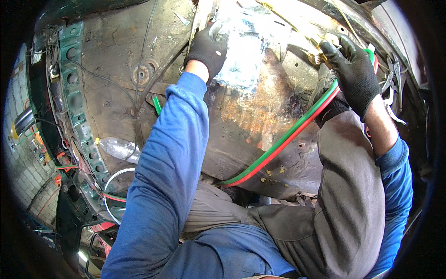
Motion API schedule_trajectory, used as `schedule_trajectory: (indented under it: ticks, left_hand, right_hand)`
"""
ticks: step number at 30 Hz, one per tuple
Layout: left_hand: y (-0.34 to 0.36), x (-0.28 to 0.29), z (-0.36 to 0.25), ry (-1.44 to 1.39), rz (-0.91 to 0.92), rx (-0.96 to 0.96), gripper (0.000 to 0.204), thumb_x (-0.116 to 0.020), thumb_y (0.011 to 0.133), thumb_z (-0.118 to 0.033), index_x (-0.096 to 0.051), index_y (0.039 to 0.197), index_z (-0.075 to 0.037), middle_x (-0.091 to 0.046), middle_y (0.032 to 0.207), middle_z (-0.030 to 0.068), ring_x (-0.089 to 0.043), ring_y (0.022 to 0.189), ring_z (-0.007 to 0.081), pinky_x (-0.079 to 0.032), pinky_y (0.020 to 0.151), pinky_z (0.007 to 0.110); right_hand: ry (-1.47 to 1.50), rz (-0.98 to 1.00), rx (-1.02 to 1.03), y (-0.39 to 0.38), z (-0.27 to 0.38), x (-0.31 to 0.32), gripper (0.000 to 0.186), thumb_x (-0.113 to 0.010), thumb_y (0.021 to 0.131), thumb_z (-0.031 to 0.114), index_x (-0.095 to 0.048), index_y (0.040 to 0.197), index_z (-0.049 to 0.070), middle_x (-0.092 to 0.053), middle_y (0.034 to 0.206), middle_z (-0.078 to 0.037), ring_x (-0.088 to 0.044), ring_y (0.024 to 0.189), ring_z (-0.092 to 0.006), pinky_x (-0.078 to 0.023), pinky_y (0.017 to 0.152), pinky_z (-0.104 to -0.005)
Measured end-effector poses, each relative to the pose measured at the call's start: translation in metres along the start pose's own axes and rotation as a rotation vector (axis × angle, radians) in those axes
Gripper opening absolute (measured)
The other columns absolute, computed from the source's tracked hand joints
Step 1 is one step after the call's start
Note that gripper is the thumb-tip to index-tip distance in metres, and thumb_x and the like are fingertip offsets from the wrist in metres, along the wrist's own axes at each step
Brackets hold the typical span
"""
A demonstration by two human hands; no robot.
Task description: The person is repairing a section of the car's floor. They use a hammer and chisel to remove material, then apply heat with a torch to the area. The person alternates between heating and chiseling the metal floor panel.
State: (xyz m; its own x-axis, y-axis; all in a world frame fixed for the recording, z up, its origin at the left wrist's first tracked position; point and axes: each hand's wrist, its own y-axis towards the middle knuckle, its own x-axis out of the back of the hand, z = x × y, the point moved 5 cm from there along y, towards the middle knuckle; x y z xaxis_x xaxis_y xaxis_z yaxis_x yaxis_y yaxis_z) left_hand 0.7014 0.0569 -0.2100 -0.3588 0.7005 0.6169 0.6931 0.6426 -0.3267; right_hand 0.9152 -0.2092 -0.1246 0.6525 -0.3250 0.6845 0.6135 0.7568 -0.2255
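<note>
- Far left: whitish brick wall, seen past the dark frame.
- Next in: green metal rail with a row of round holes, running along the edge of a worn metal panel.
- Clear plastic bottle, yellow cap, lying on its side just beside the rail; a thin dark cable crosses it.
- Round dark disc flat on the panel, above the bottle, near a diagonal bar.
- Left hand, black glove, blue sleeve: fingers bent, at the left edge of a glaring pale patch. Glare hides the fingertips; cannot tell whether they grip anything.
- Brown rust stain on the panel, below the pale patch.
- Green and red hoses, side by side, rising from beside the person's legs to the right hand.
- Brass torch at upper right, its slim tube slanting up and left over the panel.
- Right hand, also black-gloved: fingers closed around the torch at its valve end.
- Far right: silvery pliers, just beside the right wrist.
</note>
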Motion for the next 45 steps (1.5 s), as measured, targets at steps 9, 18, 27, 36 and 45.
schedule_trajectory:
  ticks: [9, 18, 27, 36, 45]
  left_hand:
    - [-0.037, -0.007, -0.024, -0.275, 0.066, 0.121, 0.052, -0.066, 0.106, -0.019, -0.055, 0.155, -0.006, -0.067, 0.093, 0.0027, -0.053, 0.072, 0.0051, -0.044, 0.061, 0.022]
    - [-0.097, -0.018, -0.014, -0.415, 0.025, 0.192, 0.049, -0.049, 0.105, -0.001, -0.051, 0.153, 0.004, -0.073, 0.126, 0.0207, -0.073, 0.103, 0.0200, -0.057, 0.091, 0.031]
    - [-0.082, -0.021, 0.011, -0.265, -0.063, 0.087, 0.048, -0.050, 0.105, -0.010, -0.055, 0.152, -0.003, -0.067, 0.139, 0.0266, -0.069, 0.122, 0.0346, -0.056, 0.100, 0.041]
    - [-0.040, -0.001, -0.018, 0.076, -0.070, 0.117, 0.049, -0.053, 0.102, -0.027, -0.060, 0.144, -0.001, -0.068, 0.130, 0.0306, -0.066, 0.121, 0.0473, -0.054, 0.105, 0.049]
    - [-0.018, 0.001, -0.015, 0.029, -0.081, 0.141, 0.048, -0.059, 0.103, -0.025, -0.062, 0.143, 0.002, -0.071, 0.133, 0.0255, -0.069, 0.124, 0.0373, -0.053, 0.105, 0.041]
  right_hand:
    - [0.007, -0.016, 0.011, -0.031, 0.020, 0.042, 0.048, -0.072, 0.104, 0.034, -0.067, 0.132, -0.004, -0.075, 0.106, -0.017, -0.070, 0.098, -0.0172, -0.054, 0.089, -0.0345]
    - [0.112, -0.036, -0.095, -0.065, 0.010, 0.104, 0.037, -0.066, 0.109, 0.025, -0.069, 0.132, -0.004, -0.074, 0.111, -0.005, -0.064, 0.099, -0.0103, -0.051, 0.091, -0.0287]
    - [0.128, 0.001, -0.131, -0.024, -0.002, 0.083, 0.044, -0.066, 0.109, 0.037, -0.070, 0.127, -0.003, -0.069, 0.096, 0.000, -0.057, 0.086, -0.0073, -0.047, 0.078, -0.0272]
    - [0.093, 0.046, -0.022, 0.007, 0.023, 0.053, 0.045, -0.066, 0.109, 0.039, -0.069, 0.129, -0.002, -0.072, 0.100, -0.004, -0.059, 0.090, -0.0090, -0.050, 0.084, -0.0295]
    - [0.024, 0.062, 0.042, 0.019, 0.039, 0.027, 0.045, -0.065, 0.108, 0.043, -0.070, 0.117, -0.001, -0.069, 0.089, -0.005, -0.056, 0.084, -0.0099, -0.050, 0.082, -0.0313]
